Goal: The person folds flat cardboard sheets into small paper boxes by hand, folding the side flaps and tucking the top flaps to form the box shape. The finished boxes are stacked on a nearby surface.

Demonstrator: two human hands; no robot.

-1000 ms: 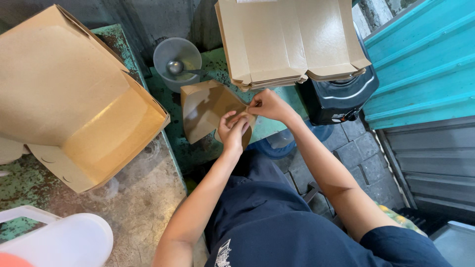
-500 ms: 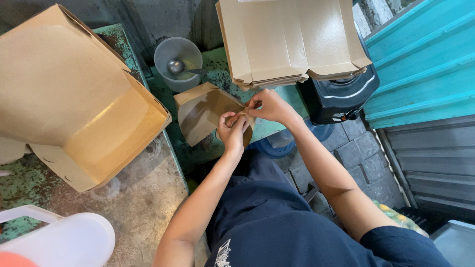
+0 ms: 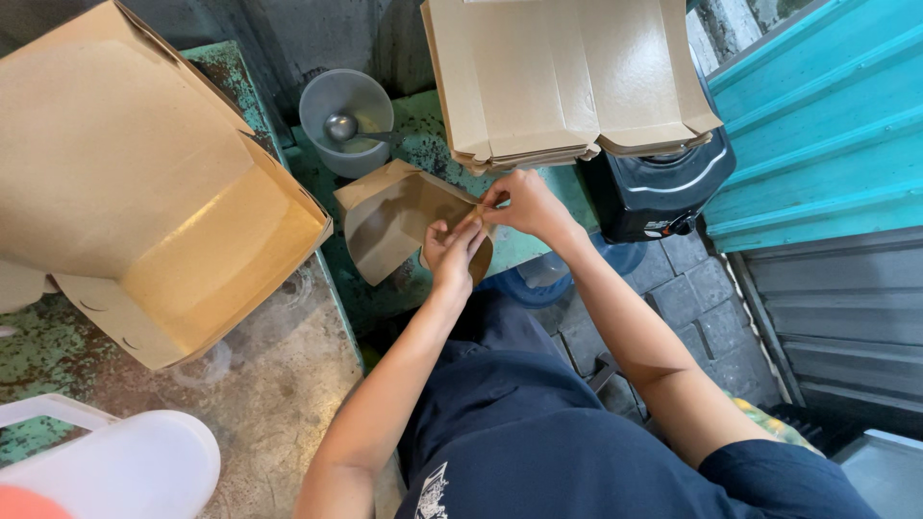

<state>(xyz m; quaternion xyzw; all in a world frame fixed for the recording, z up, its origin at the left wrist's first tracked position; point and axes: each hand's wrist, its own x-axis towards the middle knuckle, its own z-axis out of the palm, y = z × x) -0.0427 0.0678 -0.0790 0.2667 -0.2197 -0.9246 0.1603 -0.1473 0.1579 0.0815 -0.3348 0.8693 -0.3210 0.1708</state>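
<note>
The half-folded brown carton [image 3: 399,226] sits just in front of the stack of flat carton blanks [image 3: 567,82], its body partly raised but its near corner not yet closed. There the left hand [image 3: 454,252] curls its fingers against the wall while the right hand [image 3: 519,204] pinches a flap between thumb and fingertips. To the left of that stack, on the worn green bench [image 3: 288,384], finished open cartons [image 3: 144,192] already stand nested, so some are formed and many blanks remain flat.
</note>
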